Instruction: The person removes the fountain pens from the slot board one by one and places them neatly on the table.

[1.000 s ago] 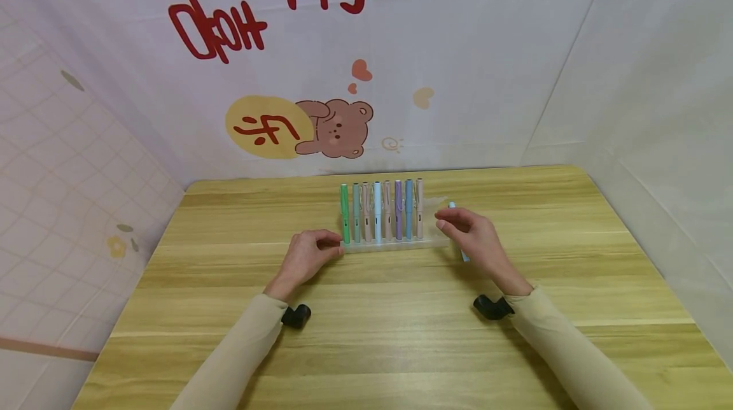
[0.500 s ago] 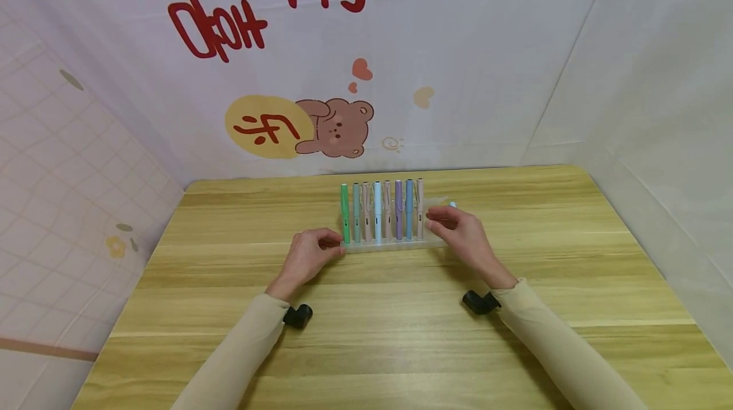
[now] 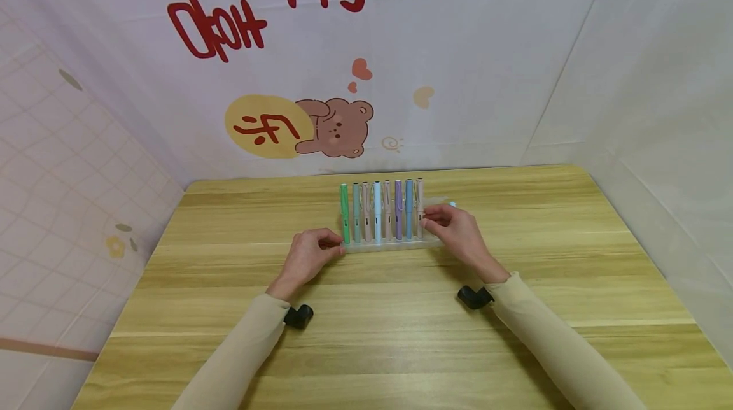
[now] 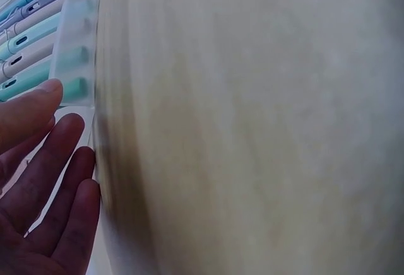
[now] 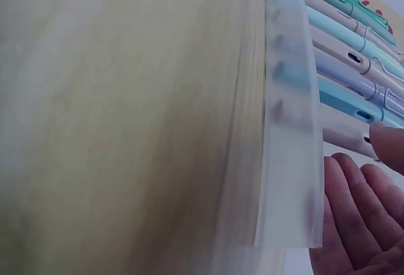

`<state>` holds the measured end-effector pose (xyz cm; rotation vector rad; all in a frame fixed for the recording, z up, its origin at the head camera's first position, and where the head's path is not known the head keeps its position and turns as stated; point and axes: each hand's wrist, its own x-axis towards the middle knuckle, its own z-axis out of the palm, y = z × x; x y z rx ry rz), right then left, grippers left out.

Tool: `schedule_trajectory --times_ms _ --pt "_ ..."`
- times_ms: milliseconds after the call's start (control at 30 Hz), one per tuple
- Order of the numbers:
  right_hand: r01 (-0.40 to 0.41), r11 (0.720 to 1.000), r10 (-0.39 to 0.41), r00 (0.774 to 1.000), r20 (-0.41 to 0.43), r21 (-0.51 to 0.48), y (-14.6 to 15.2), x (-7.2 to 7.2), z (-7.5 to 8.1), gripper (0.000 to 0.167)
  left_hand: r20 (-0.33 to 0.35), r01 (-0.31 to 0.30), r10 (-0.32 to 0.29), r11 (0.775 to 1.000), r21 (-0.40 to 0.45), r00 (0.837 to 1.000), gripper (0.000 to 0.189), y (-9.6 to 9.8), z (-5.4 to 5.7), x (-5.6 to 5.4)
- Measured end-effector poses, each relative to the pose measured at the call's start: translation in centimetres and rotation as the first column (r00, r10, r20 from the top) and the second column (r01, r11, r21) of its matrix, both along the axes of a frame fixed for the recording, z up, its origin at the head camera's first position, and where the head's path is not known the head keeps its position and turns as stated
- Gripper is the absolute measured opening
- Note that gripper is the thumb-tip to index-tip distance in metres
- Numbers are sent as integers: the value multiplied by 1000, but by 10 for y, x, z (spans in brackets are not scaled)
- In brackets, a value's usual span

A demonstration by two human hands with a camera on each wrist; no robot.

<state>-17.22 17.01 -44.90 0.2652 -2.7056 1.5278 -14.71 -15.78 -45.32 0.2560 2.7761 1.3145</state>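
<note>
A translucent pen stand (image 3: 383,246) holds several upright capped pens in a row, from a green pen (image 3: 345,212) at the left to a pale beige pen (image 3: 420,197) at the right. My left hand (image 3: 307,260) holds the stand's left end, thumb in front; the left wrist view shows its thumb (image 4: 44,101) at the corner by the green pen. At the other end my right hand (image 3: 458,232) pinches the beige pen between thumb and index finger. In the right wrist view its thumb (image 5: 388,146) lies against that pen, the other fingers loosely bent.
The tip of a light blue pen (image 3: 453,204) shows behind the right hand, most of it hidden. A wooden table (image 3: 378,333) lies under everything. Behind it hangs a white printed cloth (image 3: 475,66). Each wrist wears a black camera mount (image 3: 475,297).
My right hand has moved left from near the loose light blue pen to the beige pen and taken hold of it. My left hand has stayed at the stand's left end.
</note>
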Motion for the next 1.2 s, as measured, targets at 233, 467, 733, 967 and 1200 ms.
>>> schedule_trajectory --times_ms 233,467,733,967,1200 --pt "-3 1000 3 1000 13 21 -3 -2 -1 30 2 -2 2 1000 -4 1000 11 0 -1 -1" --pt "16 999 -17 1000 18 45 -6 -3 -3 27 -6 6 -6 1000 3 1000 10 -1 -2 -1" --pt "33 998 -33 999 8 49 -7 -2 -2 25 -13 2 -2 1000 -4 1000 10 0 -2 -1" --pt "44 998 -44 999 -3 39 -9 -1 -3 26 -5 -9 9 1000 -4 1000 11 0 -2 0" --pt "52 998 -51 999 -20 35 -10 1 -3 26 -14 -16 16 1000 1 1000 10 1 -2 1"
